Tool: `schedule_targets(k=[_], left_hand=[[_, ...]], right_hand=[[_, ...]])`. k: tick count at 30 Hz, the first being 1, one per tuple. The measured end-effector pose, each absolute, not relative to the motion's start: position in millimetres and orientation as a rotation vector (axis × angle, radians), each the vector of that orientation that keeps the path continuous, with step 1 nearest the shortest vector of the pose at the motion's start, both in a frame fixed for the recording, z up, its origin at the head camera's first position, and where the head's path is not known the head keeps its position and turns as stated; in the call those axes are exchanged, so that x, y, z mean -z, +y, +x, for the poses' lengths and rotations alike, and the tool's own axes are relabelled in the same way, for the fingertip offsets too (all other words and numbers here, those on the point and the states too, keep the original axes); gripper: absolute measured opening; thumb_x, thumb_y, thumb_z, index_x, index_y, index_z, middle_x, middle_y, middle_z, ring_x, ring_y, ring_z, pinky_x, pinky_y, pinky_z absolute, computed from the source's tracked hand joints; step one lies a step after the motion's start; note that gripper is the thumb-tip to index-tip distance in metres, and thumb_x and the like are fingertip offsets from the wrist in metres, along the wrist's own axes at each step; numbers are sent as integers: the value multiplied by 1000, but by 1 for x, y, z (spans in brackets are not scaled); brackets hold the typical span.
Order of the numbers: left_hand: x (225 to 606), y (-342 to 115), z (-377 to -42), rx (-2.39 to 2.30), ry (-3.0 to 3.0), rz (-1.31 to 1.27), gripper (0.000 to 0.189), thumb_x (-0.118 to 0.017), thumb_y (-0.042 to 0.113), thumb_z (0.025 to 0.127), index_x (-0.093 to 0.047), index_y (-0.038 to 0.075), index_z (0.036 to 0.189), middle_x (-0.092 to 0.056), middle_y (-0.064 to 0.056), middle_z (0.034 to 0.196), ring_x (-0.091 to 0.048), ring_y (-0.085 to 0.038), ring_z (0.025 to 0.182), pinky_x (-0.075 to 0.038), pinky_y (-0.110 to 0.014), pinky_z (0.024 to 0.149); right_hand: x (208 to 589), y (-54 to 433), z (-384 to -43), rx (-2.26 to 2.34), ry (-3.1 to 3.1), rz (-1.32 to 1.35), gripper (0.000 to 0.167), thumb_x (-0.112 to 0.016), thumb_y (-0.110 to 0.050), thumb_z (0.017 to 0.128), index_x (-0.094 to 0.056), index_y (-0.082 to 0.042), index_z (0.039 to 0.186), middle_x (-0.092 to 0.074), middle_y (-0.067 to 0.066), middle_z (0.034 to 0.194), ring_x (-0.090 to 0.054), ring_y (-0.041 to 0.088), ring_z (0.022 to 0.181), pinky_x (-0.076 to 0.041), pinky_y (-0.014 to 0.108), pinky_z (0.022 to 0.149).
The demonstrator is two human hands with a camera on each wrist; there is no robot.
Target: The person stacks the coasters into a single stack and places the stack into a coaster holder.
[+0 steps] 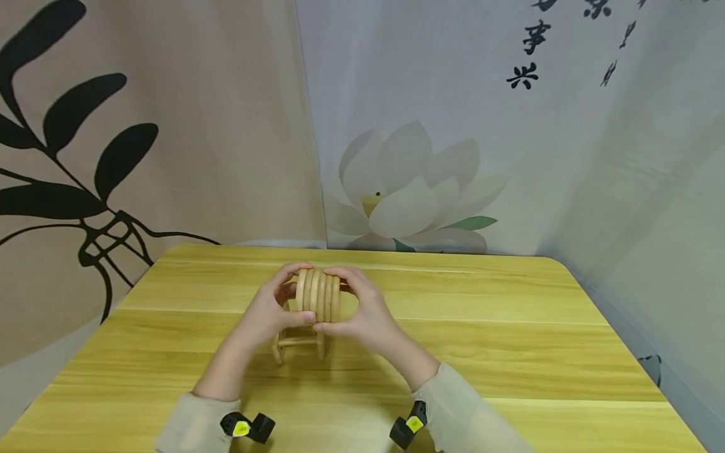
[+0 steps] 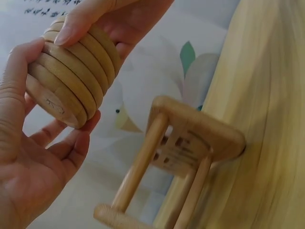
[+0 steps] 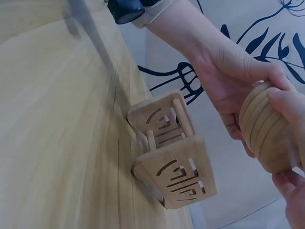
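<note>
A stack of several round wooden coasters (image 1: 318, 294) is held up off the table, its discs face to face on edge. My left hand (image 1: 270, 313) grips the left end of the stack between thumb and fingers. At the other end my right hand (image 1: 364, 309) does the same, its thumb close to the left thumb. Faint marks show on the end disc of the coasters (image 2: 71, 71) in the left wrist view. Below and just behind the hands stands a wooden rack (image 1: 300, 341); cut-out slots pattern the side panels of the rack (image 3: 178, 171), which are joined by round rods.
The wood-grain table (image 1: 481, 352) extends to both sides and in front of the hands. Behind it hangs a pale cloth backdrop (image 1: 238, 126) with printed leaves, a lotus and written characters. A small black camera sits on each wrist.
</note>
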State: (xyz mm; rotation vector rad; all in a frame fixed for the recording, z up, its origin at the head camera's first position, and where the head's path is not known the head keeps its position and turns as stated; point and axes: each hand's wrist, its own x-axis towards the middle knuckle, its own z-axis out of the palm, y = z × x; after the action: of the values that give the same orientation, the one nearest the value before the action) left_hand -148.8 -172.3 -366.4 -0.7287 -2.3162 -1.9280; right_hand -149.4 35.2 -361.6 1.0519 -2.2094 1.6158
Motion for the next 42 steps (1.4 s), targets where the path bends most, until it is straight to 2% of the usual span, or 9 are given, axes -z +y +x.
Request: schedule_targets(k=[6, 11, 16, 27, 34, 42], left_hand=[[369, -183, -153, 1806, -2362, -665, 76, -80, -6, 72, -44, 10, 138, -51, -16, 126, -52, -33, 109, -50, -41, 85], [372, -189, -154, 1759, -2372, -643, 75, -79, -4, 73, -44, 11, 138, -53, -16, 124, -51, -31, 108, -49, -40, 86], [376, -195, -155, 1734, -2362, -661, 74, -79, -5, 74, -45, 9, 138, -54, -15, 122, -51, -28, 106, -48, -33, 85], [383, -204, -157, 1709, -2347, -694, 71, -77, -5, 76, -44, 6, 138, -54, -15, 121, -53, -22, 105, -49, -31, 83], [389, -207, -161, 1709, -2353, -670, 71, -78, -4, 76, -44, 5, 138, -55, -15, 117, -51, -29, 103, -49, -34, 80], [398, -208, -165, 1712, -2352, -670, 71, -78, -5, 75, -45, 5, 137, -55, -17, 117, -49, -33, 104, -47, -45, 81]], right_hand=[[369, 25, -164, -1606, -2250, 1081, 80, -90, -14, 65, -51, -15, 133, -50, -2, 128, -50, 13, 115, -44, 30, 97], [372, 18, -170, -1620, -2264, 1101, 80, -90, -14, 65, -50, -14, 134, -51, -1, 127, -50, 14, 116, -43, 28, 97], [375, 13, -173, -1639, -2257, 1134, 80, -89, -12, 66, -49, -14, 135, -50, -1, 130, -49, 16, 118, -42, 29, 98], [384, 3, -178, -1656, -2269, 1148, 79, -88, -12, 67, -48, -14, 135, -49, -2, 132, -48, 11, 119, -42, 28, 99], [390, 0, -182, -1655, -2302, 1125, 79, -88, -13, 68, -47, -16, 136, -48, -3, 133, -48, 12, 119, -42, 31, 99], [393, 0, -181, -1662, -2326, 1106, 79, -88, -12, 68, -47, -15, 136, -49, -2, 133, -49, 16, 119, -42, 30, 98]])
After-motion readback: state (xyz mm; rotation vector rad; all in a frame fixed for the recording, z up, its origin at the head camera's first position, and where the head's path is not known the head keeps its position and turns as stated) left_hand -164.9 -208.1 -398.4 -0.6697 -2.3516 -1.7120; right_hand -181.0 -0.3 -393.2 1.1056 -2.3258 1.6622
